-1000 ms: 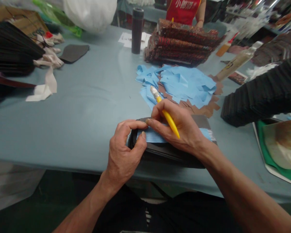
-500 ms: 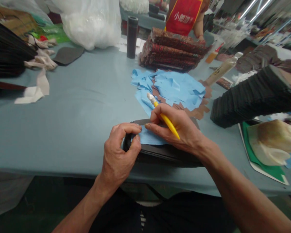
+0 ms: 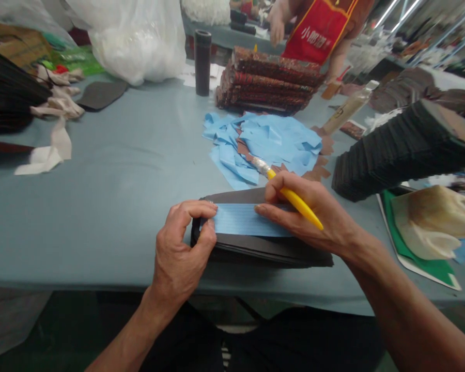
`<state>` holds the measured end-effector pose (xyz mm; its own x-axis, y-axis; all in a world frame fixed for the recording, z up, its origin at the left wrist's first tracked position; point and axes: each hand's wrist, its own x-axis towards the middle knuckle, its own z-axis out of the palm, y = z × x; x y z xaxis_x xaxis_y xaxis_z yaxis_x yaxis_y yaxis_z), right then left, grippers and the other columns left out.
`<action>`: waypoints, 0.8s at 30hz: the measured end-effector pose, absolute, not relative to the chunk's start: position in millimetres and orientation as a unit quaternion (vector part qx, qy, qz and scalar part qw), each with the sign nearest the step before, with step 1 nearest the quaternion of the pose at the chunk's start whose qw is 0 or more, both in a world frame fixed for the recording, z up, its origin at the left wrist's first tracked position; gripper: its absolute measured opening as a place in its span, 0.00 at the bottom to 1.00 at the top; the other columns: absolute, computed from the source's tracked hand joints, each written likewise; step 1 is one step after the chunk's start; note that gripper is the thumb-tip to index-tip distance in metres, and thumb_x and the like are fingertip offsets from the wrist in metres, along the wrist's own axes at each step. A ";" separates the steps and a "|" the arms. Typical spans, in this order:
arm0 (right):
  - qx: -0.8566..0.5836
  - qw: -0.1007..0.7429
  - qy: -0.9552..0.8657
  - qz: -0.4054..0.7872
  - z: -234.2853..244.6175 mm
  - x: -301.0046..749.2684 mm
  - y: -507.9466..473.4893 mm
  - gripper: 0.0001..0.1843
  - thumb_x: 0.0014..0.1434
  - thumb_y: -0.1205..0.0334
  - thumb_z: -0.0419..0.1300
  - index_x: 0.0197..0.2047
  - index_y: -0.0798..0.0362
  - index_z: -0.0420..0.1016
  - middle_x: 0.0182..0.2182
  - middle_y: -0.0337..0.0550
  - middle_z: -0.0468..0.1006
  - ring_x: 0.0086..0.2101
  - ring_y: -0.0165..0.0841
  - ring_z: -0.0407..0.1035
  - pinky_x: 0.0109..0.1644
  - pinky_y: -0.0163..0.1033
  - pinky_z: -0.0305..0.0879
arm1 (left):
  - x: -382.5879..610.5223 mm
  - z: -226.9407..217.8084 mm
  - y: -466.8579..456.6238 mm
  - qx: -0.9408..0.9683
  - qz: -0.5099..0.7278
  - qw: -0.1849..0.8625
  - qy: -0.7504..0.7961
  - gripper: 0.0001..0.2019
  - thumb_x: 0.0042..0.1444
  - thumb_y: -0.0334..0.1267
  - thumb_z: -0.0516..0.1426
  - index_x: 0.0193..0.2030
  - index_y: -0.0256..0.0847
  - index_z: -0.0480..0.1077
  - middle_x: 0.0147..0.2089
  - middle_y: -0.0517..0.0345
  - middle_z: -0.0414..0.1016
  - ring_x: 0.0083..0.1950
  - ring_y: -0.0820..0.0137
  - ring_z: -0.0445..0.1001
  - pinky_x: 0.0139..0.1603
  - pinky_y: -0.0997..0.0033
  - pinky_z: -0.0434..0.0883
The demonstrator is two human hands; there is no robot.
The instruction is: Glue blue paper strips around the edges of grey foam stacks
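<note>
A blue lined strip (image 3: 244,221) lies lengthwise on a stack of dark grey sheets (image 3: 279,250) at the table's front. My left hand (image 3: 184,243) is closed at the stack's left end, thumb and forefinger pinching the strip's end there. My right hand (image 3: 306,212) grips a yellow-handled brush (image 3: 301,207), its pale bristle end pointing up and away to the left. The right thumb rests on the strip near its right part, which the hand hides. Beyond the brush lies a pile of blue fabric pieces (image 3: 281,137) with brown pieces under it.
A stack of patterned dark red pieces (image 3: 271,82) and a dark cylinder (image 3: 202,64) stand at the back. To the right are a leaning dark stack (image 3: 403,155), a bottle (image 3: 351,108) and a yellowish foam block (image 3: 430,217). A person in a red apron (image 3: 320,31) stands opposite.
My right hand has slid right along the strip with the brush, uncovering more of the blue. My left hand stays at the strip's left end. The view has shifted slightly.
</note>
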<state>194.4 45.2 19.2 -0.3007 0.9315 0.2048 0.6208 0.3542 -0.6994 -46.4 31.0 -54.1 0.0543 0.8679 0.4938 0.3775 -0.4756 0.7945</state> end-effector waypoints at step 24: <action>-0.548 0.369 -0.717 0.222 9.6 237.1 25.5 0.07 0.65 0.62 0.67 0.39 0.48 0.71 0.33 0.35 0.74 0.28 0.28 0.64 0.32 0.36 0.60 | -46.4 -55.1 30.5 0.672 0.508 0.245 0.480 0.04 0.67 0.35 0.60 0.45 0.50 0.76 0.50 0.58 0.83 0.56 0.62 0.81 0.64 0.58 0.74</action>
